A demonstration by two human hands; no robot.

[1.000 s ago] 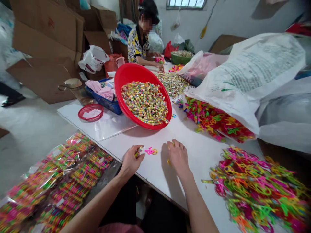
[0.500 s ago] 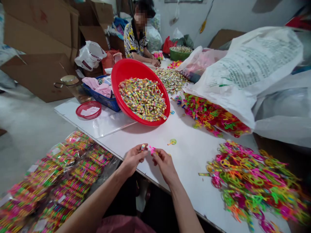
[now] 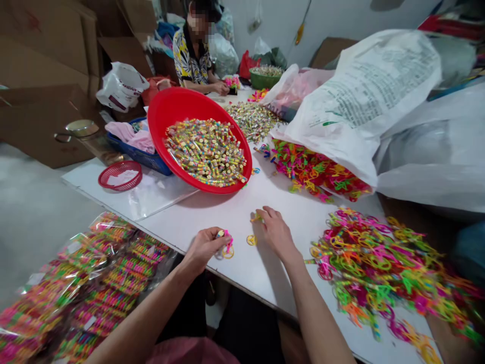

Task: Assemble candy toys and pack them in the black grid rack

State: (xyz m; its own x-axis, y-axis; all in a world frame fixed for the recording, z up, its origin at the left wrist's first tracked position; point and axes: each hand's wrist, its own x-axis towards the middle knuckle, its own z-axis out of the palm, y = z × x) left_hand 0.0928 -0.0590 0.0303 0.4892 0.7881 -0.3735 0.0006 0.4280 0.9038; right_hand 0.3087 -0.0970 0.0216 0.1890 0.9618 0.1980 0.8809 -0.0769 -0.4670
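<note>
My left hand (image 3: 204, 247), near the table's front edge, pinches a small patterned tube (image 3: 220, 233) with a pale end. A bright pink plastic piece (image 3: 228, 241) shows at the tube's end; whether they are joined is unclear. Just below it is a yellow ring (image 3: 228, 253). My right hand (image 3: 276, 230) reaches over the white table with fingers stretched out. Its fingertips are at a yellow-green plastic piece (image 3: 256, 218), and I cannot tell whether they touch it. Between the hands lies a yellow spoked ring (image 3: 251, 240).
A tilted red basin (image 3: 162, 114) of small tubes stands ahead. Right of it, a white sack (image 3: 352, 111) spills coloured plastic pieces. A pile of finished-looking coloured pieces (image 3: 371, 268) covers the right side. Packed bags (image 3: 106, 273) lie lower left. A co-worker (image 3: 193, 55) sits opposite.
My right hand has left the pink piece and moved forward to the yellow-green piece. The pink piece is now at my left hand, beside the tube. The view has shifted right.
</note>
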